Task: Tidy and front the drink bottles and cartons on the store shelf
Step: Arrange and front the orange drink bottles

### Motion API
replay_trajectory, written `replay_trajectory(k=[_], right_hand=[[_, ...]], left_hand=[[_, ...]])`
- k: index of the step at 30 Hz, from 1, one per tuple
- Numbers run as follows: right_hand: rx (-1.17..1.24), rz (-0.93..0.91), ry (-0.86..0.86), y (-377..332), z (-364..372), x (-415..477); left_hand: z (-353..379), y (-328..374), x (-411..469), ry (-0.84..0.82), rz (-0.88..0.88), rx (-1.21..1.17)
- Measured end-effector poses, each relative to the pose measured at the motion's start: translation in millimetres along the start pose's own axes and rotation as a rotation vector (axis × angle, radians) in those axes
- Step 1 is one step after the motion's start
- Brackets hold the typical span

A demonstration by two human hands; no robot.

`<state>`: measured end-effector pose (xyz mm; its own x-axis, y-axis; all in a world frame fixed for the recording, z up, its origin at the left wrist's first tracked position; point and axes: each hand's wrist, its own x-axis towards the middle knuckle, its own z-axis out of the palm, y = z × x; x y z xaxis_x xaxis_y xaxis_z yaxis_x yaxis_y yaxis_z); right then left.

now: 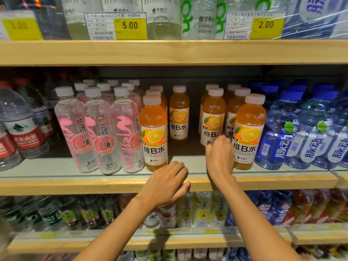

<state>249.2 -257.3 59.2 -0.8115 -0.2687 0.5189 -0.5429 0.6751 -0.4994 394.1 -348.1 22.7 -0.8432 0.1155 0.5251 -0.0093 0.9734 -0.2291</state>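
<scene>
Closest to me, under my arms, the lower shelf's bottles (pixel 203 210) are mostly blurry. My left hand (pixel 165 183) is palm down on the wooden front edge of the middle shelf (pixel 75 182), fingers loosely bent and not holding anything. My right hand (pixel 219 157) is reaching further in, up against the bottom of an orange drink bottle (pixel 213 110) that sits a bit back from the edge. Thumb is on one side and fingers on the other, but honestly I can't tell if it's actually gripping or just touching. Two more orange bottles are already right at the front, one on the left (pixel 154 132) and one on the right (pixel 248 132), with a gap between them. A lone orange bottle (pixel 179 113) stands way back in that gap. Left of the orange ones are clear bottles with pink labels (pixel 98 129), right of them blue-capped bottles (pixel 282 132). Up top, a yellow 5.00 price tag (pixel 130 25).
</scene>
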Motion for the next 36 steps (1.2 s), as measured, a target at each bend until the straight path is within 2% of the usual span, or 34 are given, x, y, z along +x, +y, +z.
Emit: replay_trajectory(k=[2,5,11,17,22,28,36], right_hand=[[0.176,-0.161,0.031,2,-1,-13],[0.388,-0.267,-0.172,-2,9,-11],[0.459,-0.222,-0.342,-24,48,18],[0.440,-0.128,-0.407,-43,83,46],[0.650,-0.046,-0.442,-45,98,53],[0.802,-0.013,-0.388,-49,99,54],[0.669,-0.061,-0.280,-42,67,33]], left_hand=[[2,0,0,-0.017,0.027,0.023],[3,-5,0,-0.032,0.056,0.037],[9,-9,-3,-0.002,0.116,0.125],[13,-8,-5,0.053,0.126,0.152],[16,-9,-5,0.092,0.106,0.140],[15,-8,-6,0.103,0.097,0.141],[4,-2,-4,0.062,0.042,0.075]])
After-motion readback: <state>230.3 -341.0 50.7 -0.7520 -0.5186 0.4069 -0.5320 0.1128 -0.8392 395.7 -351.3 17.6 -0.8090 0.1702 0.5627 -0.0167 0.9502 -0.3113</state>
